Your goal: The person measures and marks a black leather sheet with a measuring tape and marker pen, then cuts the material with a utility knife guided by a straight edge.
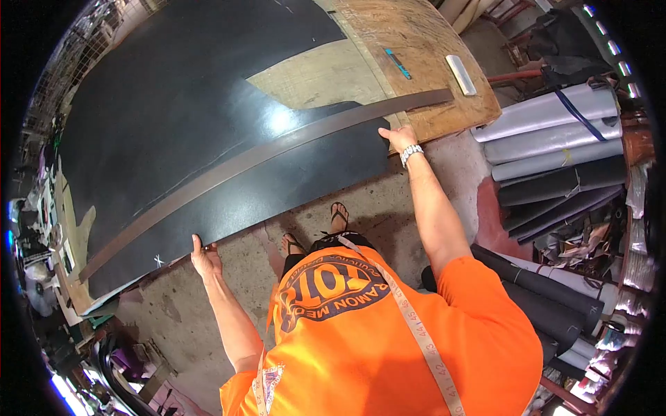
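A large black leather sheet (180, 76) with an irregular outline covers most of the table. My left hand (207, 258) grips its near edge, thumb on top and the other fingers mostly hidden beneath. At the sheet's right end, my right hand (400, 137) pinches the edge, its thumb pointing left. Across the sheet lies a long, flat, dark brown strip (270, 147), like a straightedge, reaching onto bare wood at the right; neither hand touches it. A small white mark (159, 261) shows on the leather left of my left hand.
On the wooden tabletop (430, 41) lie a teal cutter knife (398, 64) and a white block (460, 75). Rolls of material (555, 114) are stacked at the right, with dark rolls (548, 291) lower down. A measuring tape (420, 331) hangs from my neck. Concrete floor (173, 333) lies below.
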A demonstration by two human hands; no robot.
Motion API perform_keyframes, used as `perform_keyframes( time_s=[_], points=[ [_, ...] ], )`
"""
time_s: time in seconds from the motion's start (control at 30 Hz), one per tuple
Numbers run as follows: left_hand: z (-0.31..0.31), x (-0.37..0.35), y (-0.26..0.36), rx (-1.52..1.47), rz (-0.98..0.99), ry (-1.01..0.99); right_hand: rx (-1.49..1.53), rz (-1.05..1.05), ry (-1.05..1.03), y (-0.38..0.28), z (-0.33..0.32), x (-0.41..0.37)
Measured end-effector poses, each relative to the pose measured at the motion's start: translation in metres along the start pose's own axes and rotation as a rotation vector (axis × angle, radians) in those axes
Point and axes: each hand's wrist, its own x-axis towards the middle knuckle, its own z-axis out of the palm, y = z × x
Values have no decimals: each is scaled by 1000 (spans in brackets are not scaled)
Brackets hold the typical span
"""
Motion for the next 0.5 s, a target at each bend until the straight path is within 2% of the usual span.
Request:
perform_keyframes(
  time_s=[0.07,0.17,0.3,0.43,0.47,0.5],
  points=[
    [-7,0,-2,-27,-12,-8,30,-3,2,21,6,14],
    [-23,11,-8,-67,-21,-30,76,10,-236,1,-22,-5],
    [-27,8,-9,-87,10,-64,190,-52,-183,13,-17,-17],
    [-50,21,-17,-86,-46,-92,210,-37,-288,16,-26,-21],
    [-23,1,-12,-36,-57,28,297,-62,-244,29,-22,-17],
    [-18,-2,-15,14,-29,-31,122,-29,-310,12,-45,-29]
  ],
)
